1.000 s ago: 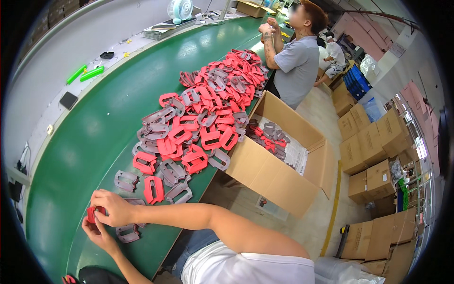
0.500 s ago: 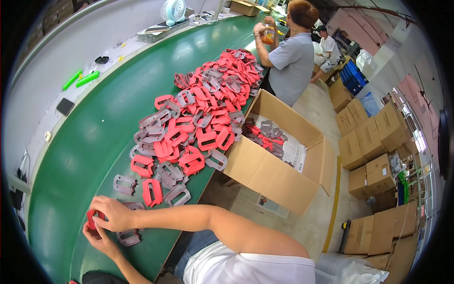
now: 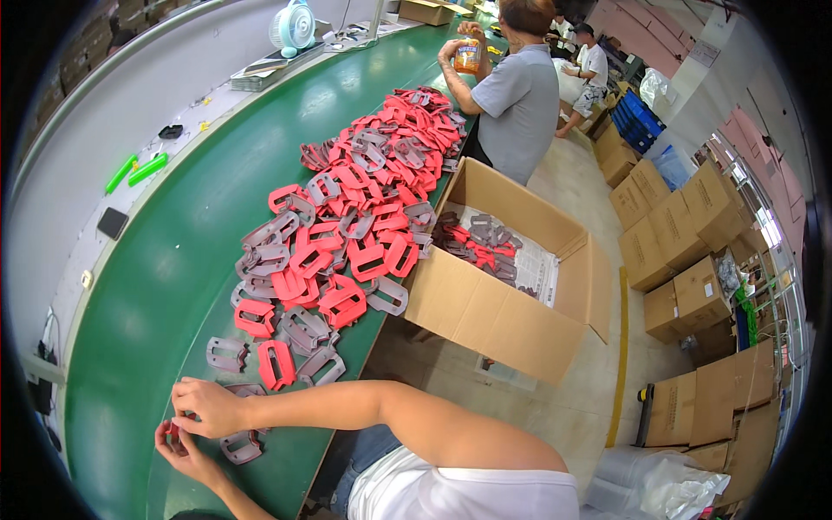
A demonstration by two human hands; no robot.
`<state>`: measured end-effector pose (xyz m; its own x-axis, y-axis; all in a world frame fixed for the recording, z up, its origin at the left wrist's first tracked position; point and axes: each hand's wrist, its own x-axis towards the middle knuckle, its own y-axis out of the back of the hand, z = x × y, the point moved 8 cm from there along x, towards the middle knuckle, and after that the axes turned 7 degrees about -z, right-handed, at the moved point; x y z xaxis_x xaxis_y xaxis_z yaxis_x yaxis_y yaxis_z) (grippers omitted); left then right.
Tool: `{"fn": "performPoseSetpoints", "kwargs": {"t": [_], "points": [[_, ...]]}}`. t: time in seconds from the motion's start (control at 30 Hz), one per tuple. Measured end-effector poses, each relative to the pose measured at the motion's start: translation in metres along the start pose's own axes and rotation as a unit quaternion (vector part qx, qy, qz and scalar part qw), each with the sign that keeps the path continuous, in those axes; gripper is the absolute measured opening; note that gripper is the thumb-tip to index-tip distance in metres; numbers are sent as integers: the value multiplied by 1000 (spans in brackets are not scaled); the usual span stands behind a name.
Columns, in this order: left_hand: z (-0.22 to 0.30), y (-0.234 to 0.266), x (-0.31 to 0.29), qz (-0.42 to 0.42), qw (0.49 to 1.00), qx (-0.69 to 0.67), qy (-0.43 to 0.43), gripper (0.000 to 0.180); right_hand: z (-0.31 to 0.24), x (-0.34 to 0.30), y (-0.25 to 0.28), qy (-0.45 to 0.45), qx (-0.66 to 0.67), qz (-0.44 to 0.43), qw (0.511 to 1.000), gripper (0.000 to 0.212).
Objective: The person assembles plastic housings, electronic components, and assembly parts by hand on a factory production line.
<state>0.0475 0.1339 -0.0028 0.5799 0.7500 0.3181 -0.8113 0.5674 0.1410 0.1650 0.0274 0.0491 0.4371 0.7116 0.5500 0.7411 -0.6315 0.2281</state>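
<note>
Both of my hands meet at the lower left, over the green work surface. My right hand pinches the upper part of a small red plastic frame, mostly hidden by the fingers. My left hand is curled round its lower side. Under and beside my right wrist lie grey plastic frames, partly covered by the forearm. Just beyond are another grey frame and a red slotted frame. A big heap of red and grey frames stretches away along the bench.
An open cardboard box holding more pieces stands against the bench's right side. Past it, a co-worker in a grey shirt holds an orange jar. Stacked cartons line the right. A fan and phone are at the left.
My hands have turned the red frame, so less of it shows between the fingers. The whole view has shifted slightly. The co-worker's jar is now more plainly visible.
</note>
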Motion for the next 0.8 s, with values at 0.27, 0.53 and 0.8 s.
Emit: {"fn": "performPoseSetpoints", "kwargs": {"t": [0.27,0.53,0.8], "points": [[-10,8,1,12,997,-58,55,30,14,1,-14,-68,88,-59,992,23],[-26,13,2,3,993,-90,80,34,9,-3,-18,-35,71,-56,995,21],[-22,3,-1,-10,991,-108,80,37,7,-6,-20,-35,36,-61,997,21]]}}
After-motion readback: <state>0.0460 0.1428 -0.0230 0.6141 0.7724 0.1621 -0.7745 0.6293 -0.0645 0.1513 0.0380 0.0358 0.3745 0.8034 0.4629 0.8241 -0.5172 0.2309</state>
